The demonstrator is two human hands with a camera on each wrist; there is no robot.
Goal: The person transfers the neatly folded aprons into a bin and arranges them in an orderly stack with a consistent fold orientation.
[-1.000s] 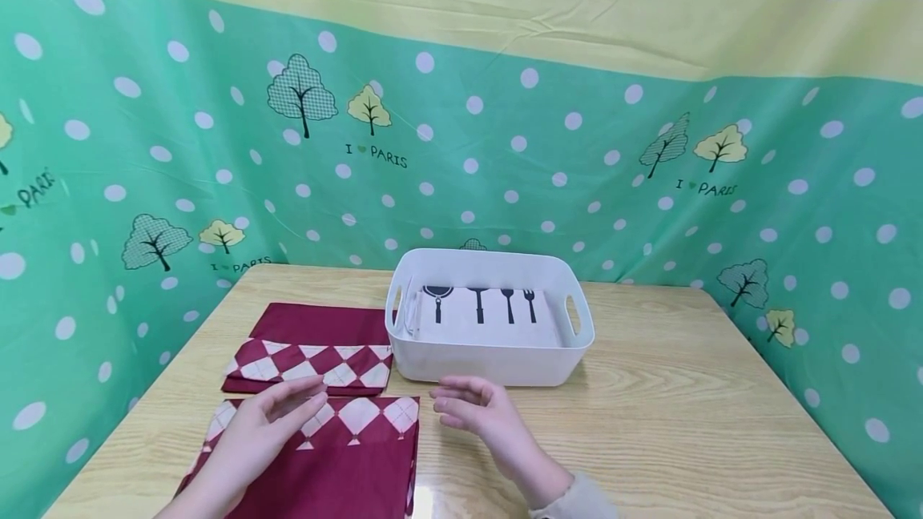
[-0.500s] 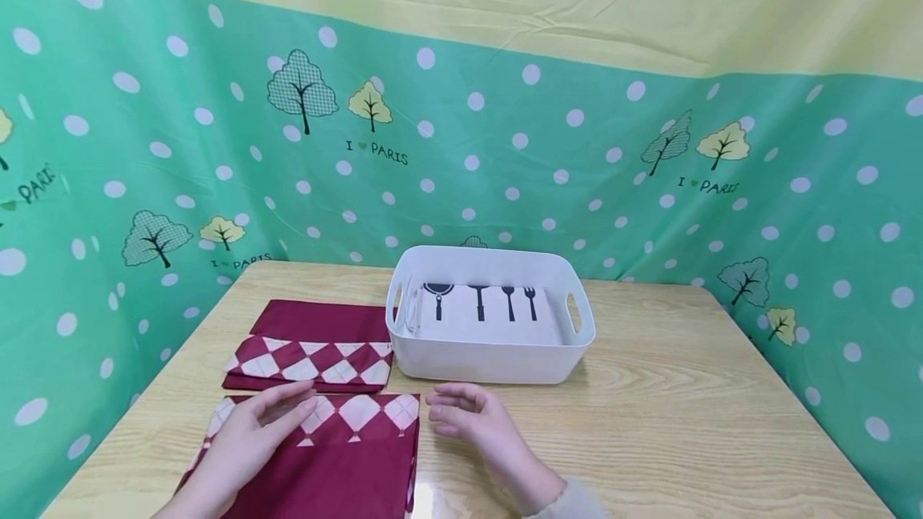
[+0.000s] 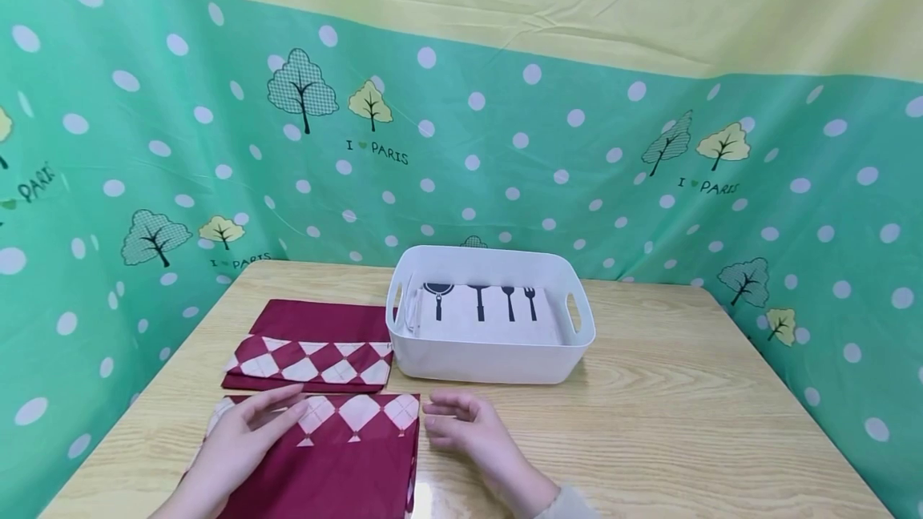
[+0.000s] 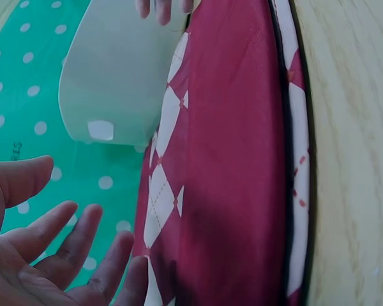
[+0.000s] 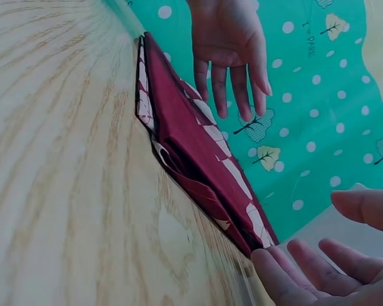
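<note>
Both hands, left hand [image 3: 241,440] and right hand [image 3: 469,429], flank the folded maroon cloth [image 3: 339,455], fingers relaxed, holding nothing; best to grip opposite edges evenly, judging by the fold.

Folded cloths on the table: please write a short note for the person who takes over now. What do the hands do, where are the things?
Left hand: open, over the near maroon cloth, contact unclear.
Right hand: open, holds nothing, beside that cloth's right edge.
Far maroon cloth: folded, lying left of the white basket.
Done: one white cloth with utensil print lies in the basket.
Left: both maroon cloths are outside the basket.
</note>
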